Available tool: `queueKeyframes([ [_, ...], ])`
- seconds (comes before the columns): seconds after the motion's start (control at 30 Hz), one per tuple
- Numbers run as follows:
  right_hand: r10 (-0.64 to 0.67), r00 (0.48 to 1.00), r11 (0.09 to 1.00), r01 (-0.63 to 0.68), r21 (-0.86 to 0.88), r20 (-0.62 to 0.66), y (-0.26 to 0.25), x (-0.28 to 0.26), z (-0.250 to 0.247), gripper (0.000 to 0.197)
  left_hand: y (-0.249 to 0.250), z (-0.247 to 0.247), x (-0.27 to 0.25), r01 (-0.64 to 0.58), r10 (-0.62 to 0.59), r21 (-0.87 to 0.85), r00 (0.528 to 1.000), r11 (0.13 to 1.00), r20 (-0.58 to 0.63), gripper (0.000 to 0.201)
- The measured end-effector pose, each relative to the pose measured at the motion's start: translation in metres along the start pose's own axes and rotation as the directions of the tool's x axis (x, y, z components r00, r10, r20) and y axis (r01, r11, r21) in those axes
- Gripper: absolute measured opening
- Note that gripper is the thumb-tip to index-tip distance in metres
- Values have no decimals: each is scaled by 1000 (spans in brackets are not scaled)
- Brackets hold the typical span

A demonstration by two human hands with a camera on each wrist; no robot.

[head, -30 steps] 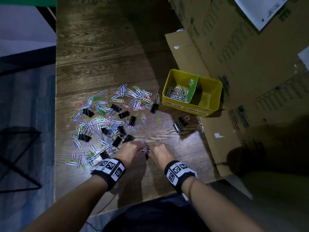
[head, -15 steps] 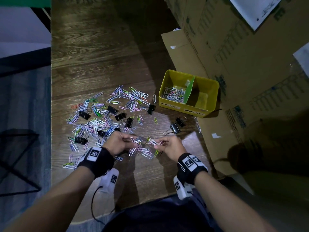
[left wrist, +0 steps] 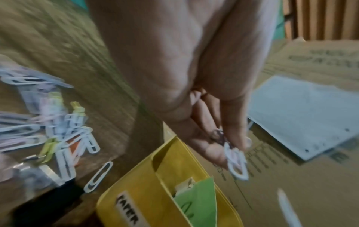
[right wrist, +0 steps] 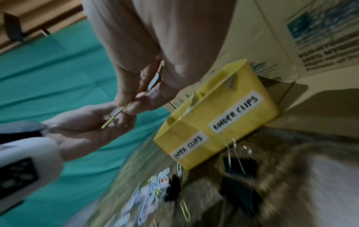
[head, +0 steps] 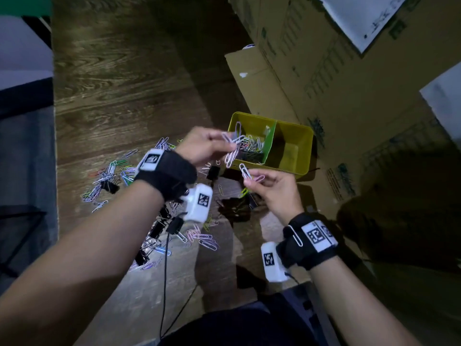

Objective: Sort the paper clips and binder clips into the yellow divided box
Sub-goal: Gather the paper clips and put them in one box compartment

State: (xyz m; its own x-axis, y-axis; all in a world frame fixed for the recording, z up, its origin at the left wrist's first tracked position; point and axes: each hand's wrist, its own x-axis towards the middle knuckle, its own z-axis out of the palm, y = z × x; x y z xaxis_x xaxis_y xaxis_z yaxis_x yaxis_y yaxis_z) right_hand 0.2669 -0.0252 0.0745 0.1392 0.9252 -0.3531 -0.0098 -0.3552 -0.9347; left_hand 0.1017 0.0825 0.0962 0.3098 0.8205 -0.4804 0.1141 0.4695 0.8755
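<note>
Left hand (head: 204, 146) raised above the table (head: 119, 101), fingers pinching a small bunch of paper clips (head: 233, 146) at the near-left rim of the yellow divided box (head: 305, 151); the bunch hangs partly over the box's left compartment. Left wrist view agrees: white clips pinched between thumb and fingertips (left wrist: 236, 162) above the box corner. Right hand (head: 274, 188) just near of the box, fingers curled, pinching a few more clips (head: 245, 172) between thumb and forefinger; right wrist view shows a thin yellowish clip (right wrist: 116, 116) in that pinch, exact count not readable. Box sits at the right side of the table against flattened cardboard (head: 349, 96). A green divider (head: 270, 143) splits it: left compartment holds a heap of paper clips (head: 253, 148), right compartment looks bare, though it is dim. Front labels read "BINDER CLIPS" (right wrist: 236, 111) and a partly legible "…CLIPS" (right wrist: 188, 145). Loose coloured paper clips (head: 109, 176) and black binder clips (head: 111, 187) remain scattered on the table left of and near to the box, partly hidden by the left forearm. Two binder clips (right wrist: 239, 169) lie just near of the box front. One clip (head: 295, 236) clings to the right wristband (head: 311, 243).
</note>
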Motion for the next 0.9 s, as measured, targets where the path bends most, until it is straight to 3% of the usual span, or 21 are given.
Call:
queueKeyframes([
  [0.07,-21,1000,1000,21,22,-2,-17,12,-4,21,5,9,22,-42,47,69,996,997,-81,24],
  [0.13,-50,999,998,51,28,-17,-30,27,-6,21,5,18,39,-44,83,305,989,951,-119,20],
  [0.2,-92,993,996,90,-23,-81,-39,44,-8,20,4,28,47,-47,109,693,993,719,-45,9],
  [0.27,-117,984,990,104,-92,-138,-43,65,-11,19,2,38,50,-74,104,870,994,488,26,11],
  [0.33,-132,978,969,93,-228,-162,-41,87,-13,17,1,46,51,-82,61,903,996,423,62,15],
  [0.43,-146,980,897,73,-436,-135,-37,114,-9,23,-2,45,47,-133,86,880,991,455,105,16],
  [0.5,-143,988,805,80,-588,-61,-33,125,-3,24,-6,36,40,-175,191,817,978,549,81,19],
  [0.57,-113,993,694,91,-714,16,-29,128,3,25,-13,25,30,-232,342,732,940,641,-1,19],
  [0.63,-86,992,610,123,-783,88,-29,126,8,27,-23,8,17,-273,452,687,888,673,-90,17],
  [0.7,-52,982,532,181,-827,182,-30,120,11,34,-39,-9,-1,-240,428,711,899,661,-94,17],
  [0.77,-50,969,471,236,-850,242,-30,114,14,40,-63,-22,-22,-214,335,765,942,607,-2,18],
  [0.9,-138,960,505,279,-817,242,-26,100,20,38,-121,-30,-57,-317,183,843,948,435,262,28],
])
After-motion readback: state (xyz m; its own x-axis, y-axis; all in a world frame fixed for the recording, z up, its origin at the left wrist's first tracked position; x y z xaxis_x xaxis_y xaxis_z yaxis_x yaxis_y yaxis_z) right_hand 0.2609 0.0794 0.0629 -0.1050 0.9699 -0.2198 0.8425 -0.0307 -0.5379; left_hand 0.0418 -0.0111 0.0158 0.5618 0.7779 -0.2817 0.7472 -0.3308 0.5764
